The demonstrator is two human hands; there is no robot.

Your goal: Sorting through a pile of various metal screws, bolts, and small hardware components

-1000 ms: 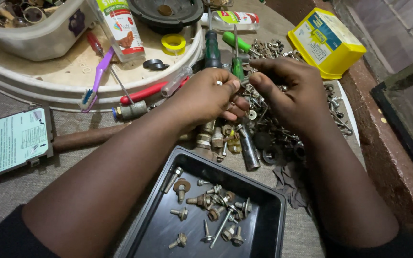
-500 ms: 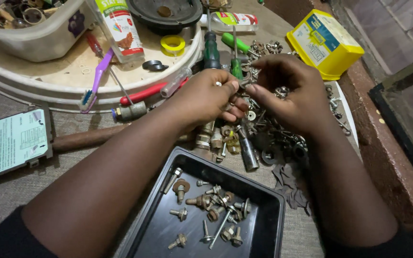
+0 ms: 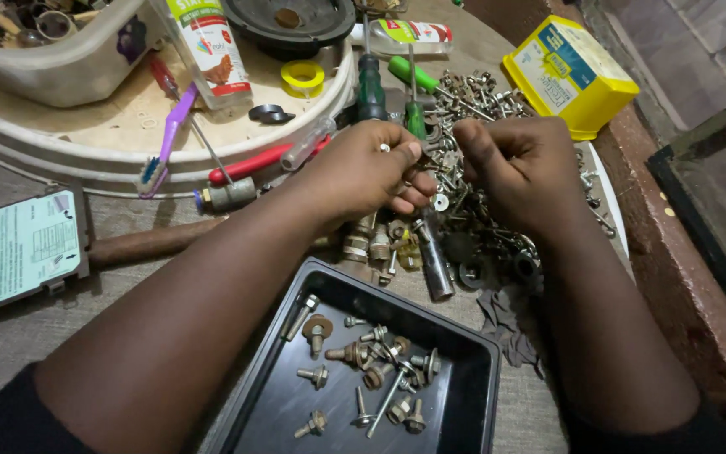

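Observation:
Both my hands hover over a heap of loose screws, nuts and washers [image 3: 472,220] on the table. My left hand [image 3: 370,171] has its fingertips pinched on a small shiny metal part. A short gap to its right, my right hand [image 3: 521,171] is curled with thumb and fingers pressed on a small part that is mostly hidden. In front of my forearms sits a black rectangular tray [image 3: 272,410] holding several screws with washers.
Two green-handled screwdrivers [image 3: 371,84] lie behind my hands. A big round white tray [image 3: 128,164] carries a purple toothbrush [image 3: 166,134], a yellow tape roll [image 3: 302,77] and a bottle. A yellow box [image 3: 569,76] stands back right, a pale green card [image 3: 10,252] at left.
My hands, which were joined fingertip to fingertip on one small part, have drawn apart. The left stays in place and the right has shifted a little to the right.

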